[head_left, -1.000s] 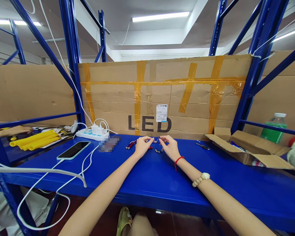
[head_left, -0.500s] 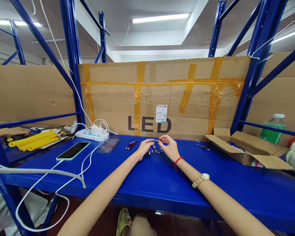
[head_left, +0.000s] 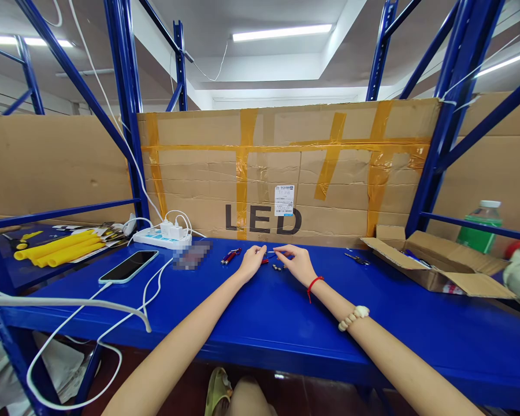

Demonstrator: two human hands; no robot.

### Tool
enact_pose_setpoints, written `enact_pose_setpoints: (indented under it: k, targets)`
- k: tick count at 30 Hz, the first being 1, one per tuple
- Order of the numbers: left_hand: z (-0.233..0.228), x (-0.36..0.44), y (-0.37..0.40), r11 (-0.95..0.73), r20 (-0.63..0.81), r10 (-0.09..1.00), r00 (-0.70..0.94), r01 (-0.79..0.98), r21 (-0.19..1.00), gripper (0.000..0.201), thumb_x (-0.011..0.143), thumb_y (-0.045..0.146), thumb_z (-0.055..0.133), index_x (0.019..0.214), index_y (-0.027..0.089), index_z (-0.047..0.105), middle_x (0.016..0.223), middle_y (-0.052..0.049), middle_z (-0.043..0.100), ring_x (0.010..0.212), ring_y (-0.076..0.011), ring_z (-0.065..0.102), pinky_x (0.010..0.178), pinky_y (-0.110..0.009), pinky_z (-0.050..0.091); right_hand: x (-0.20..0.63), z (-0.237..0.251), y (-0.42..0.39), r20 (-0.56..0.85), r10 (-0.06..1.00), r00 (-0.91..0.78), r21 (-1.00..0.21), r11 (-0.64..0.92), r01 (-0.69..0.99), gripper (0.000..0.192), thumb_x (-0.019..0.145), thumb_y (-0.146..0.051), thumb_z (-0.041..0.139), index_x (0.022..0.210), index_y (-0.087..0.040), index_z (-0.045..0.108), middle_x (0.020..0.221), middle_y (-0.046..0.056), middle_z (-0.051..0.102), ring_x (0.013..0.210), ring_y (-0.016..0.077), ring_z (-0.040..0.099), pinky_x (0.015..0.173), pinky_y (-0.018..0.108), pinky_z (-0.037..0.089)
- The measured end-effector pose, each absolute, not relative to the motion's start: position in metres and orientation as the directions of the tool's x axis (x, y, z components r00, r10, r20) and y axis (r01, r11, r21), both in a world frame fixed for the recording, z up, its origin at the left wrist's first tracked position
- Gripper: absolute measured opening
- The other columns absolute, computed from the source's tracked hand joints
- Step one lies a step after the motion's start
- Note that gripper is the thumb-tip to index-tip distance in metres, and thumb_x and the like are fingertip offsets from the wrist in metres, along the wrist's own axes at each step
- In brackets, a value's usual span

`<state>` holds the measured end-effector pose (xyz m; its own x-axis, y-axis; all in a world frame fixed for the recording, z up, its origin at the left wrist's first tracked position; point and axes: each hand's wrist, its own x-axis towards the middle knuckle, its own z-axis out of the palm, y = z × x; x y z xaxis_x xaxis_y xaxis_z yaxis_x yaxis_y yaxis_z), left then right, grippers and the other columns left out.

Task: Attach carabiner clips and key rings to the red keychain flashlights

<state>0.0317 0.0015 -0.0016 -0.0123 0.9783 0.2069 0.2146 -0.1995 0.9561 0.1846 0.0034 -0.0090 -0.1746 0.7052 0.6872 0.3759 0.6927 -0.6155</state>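
Observation:
My left hand (head_left: 252, 264) is closed over the blue tabletop, its fingers curled so that what they hold is mostly hidden. My right hand (head_left: 298, 263) faces it, thumb and forefinger pinched together. Between the fingertips shows a thin, shiny bit (head_left: 270, 252), too small to name. A red piece (head_left: 265, 261) lies just under the fingers. Several small metal parts (head_left: 278, 267) rest on the table below my right fingers. To the left of my left hand lies a small red tube-shaped item with a metal end (head_left: 231, 256).
At the right stand an open cardboard box (head_left: 433, 263) and a small black item (head_left: 356, 259). A phone (head_left: 129, 267), white cables and a power strip (head_left: 159, 238) occupy the left. Yellow tubes (head_left: 63, 248) lie beyond the post. A large cardboard sheet (head_left: 190, 179) closes the back.
A blue tube showing below my left fingers is out of sight now. My left hand has turned inward, and my right fingertips have come down slightly. A co-worker's hand at far left has mostly withdrawn.

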Motion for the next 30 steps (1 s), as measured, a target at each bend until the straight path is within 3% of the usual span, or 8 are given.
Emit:
enact_pose_setpoints:
  k: [7, 13, 23, 30]
  targets:
    - [-0.003, 0.03, 0.004, -0.258, 0.274, 0.961, -0.026, 0.263, 0.93, 0.026, 0.088, 0.036, 0.049, 0.085, 0.011, 0.058, 0.078, -0.001, 0.059, 0.064, -0.0105, 0.056, 0.06, -0.026, 0.048, 0.183, -0.009, 0.004, 0.68, 0.712, -0.175, -0.641, 0.694, 0.329, 0.018, 0.073, -0.031, 0.058, 0.08, -0.019, 0.069, 0.081, 0.006, 0.068, 0.07, 0.0196, 0.065, 0.05, 0.028, 0.055]
    - [-0.003, 0.029, 0.004, -0.243, 0.261, 0.964, -0.038, 0.255, 0.936, 0.025, 0.087, 0.035, 0.049, 0.089, 0.011, 0.057, 0.08, -0.002, 0.059, 0.063, -0.01, 0.055, 0.058, -0.025, 0.047, 0.183, -0.009, 0.007, 0.655, 0.749, -0.103, -0.714, 0.658, 0.239, 0.026, 0.075, -0.037, 0.054, 0.086, -0.016, 0.065, 0.091, 0.009, 0.063, 0.075, 0.02, 0.065, 0.048, 0.027, 0.056]
    - [0.002, 0.034, -0.006, -0.152, 0.139, 0.987, 0.085, 0.16, 0.975, 0.035, 0.082, 0.048, 0.049, 0.084, 0.014, 0.058, 0.061, 0.004, 0.047, 0.037, -0.0021, 0.029, 0.035, -0.016, 0.018, 0.182, -0.011, 0.014, 0.591, 0.8, -0.106, -0.791, 0.6, 0.117, 0.032, 0.072, -0.042, 0.057, 0.09, -0.016, 0.06, 0.089, 0.008, 0.062, 0.078, 0.0201, 0.064, 0.049, 0.027, 0.058]
    - [0.003, 0.035, -0.01, -0.164, 0.142, 0.975, 0.173, 0.12, 0.979, 0.031, 0.079, 0.044, 0.054, 0.084, 0.014, 0.058, 0.062, 0.004, 0.049, 0.036, -0.0005, 0.026, 0.035, -0.015, 0.015, 0.181, -0.011, 0.008, 0.536, 0.825, -0.176, -0.809, 0.562, 0.173, 0.027, 0.066, -0.034, 0.063, 0.085, -0.014, 0.062, 0.078, 0.006, 0.063, 0.075, 0.02, 0.064, 0.046, 0.027, 0.057]
